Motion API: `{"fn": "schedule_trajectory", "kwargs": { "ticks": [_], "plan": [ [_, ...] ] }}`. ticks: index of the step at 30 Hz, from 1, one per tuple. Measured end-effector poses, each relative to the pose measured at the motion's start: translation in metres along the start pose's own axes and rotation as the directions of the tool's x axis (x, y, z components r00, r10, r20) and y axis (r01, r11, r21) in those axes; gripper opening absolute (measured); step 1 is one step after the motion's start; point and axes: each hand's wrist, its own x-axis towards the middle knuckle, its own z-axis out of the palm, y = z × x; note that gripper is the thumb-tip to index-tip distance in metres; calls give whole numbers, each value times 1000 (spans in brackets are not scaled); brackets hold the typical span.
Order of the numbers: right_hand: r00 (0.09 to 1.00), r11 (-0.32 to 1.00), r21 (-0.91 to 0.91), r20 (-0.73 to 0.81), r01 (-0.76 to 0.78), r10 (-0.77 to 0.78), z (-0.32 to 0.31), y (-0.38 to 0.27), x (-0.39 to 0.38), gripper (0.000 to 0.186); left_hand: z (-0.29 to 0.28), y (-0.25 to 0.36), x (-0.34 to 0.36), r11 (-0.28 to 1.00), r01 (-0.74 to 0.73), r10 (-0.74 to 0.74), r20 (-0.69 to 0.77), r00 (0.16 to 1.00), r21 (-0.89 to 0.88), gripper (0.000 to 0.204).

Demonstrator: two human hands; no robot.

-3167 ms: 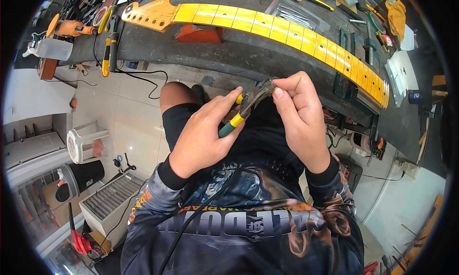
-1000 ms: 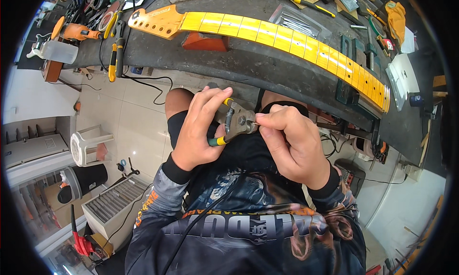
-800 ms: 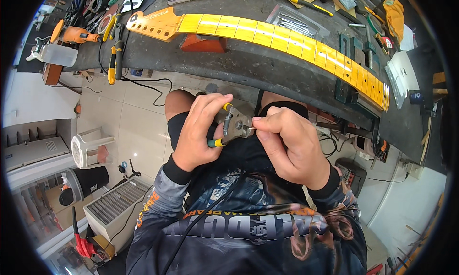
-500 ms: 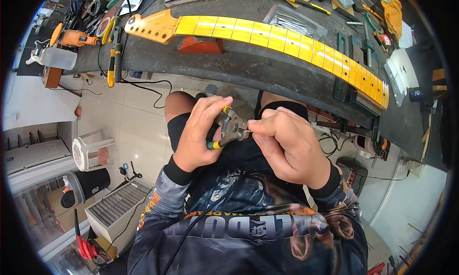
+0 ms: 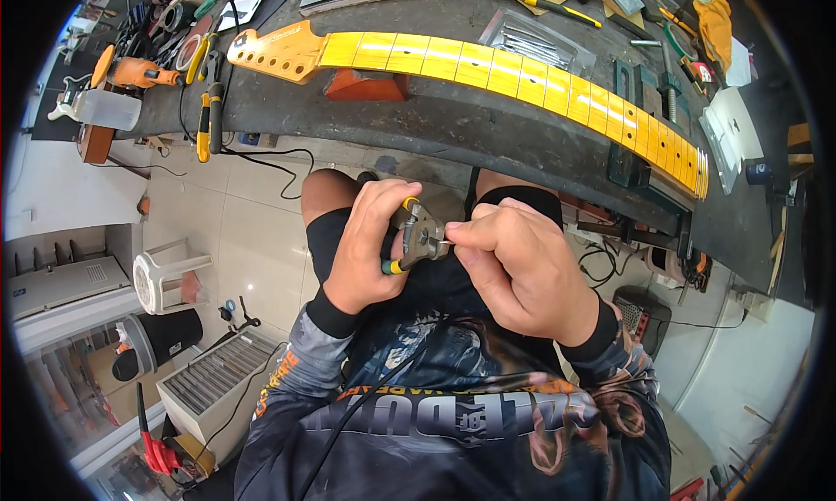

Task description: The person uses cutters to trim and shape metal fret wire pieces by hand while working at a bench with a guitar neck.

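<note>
Yellow-and-green handles on those pliers (image 5: 426, 236), and your left hand (image 5: 355, 255) has its fingers and thumb wrapped around them, with the handles spread well apart. Metal head's pointing at your right hand (image 5: 527, 264), where your thumb and index finger are pinching a thin sliver (image 5: 443, 242), its free end right up at the pliers' head. Can't tell if the pliers are actually biting on it, way too small to see. You've got both of those above your black shorts (image 5: 323, 242), just off the near edge of the worktop (image 5: 475, 122).

On that dark worktop there's your glossy yellow guitar neck (image 5: 470, 61) lying crosswise, headstock to your left, with a red-orange block (image 5: 366, 85) under that end. Behind the neck sits 1 clear plastic case (image 5: 544, 41) of slim metal bits. Far left you have an orange power tool (image 5: 139, 71), a translucent spray bottle (image 5: 109, 109) and a yellow-and-black hand tool (image 5: 204, 128) poking past the edge. Lower left, 1 white stool (image 5: 157, 282) on the tiled floor (image 5: 261, 240).
</note>
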Motion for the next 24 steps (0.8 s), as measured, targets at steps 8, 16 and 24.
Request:
{"fn": "schedule_trajectory", "kwargs": {
  "ticks": [8,16,24],
  "plan": [
    [999,999,-9,-41,-36,36,7,-5,-3,31,9,-3,-4,1000,-15,13,-52,999,-26,82],
    [999,999,-14,-36,-29,29,9,-5,-7,32,17,-4,-7,999,-30,26,-83,996,-38,86],
    [999,1000,-5,-49,1,-1,10,-2,-9,31,23,-3,-9,999,-35,36,-111,993,10,91]
  ]
}}
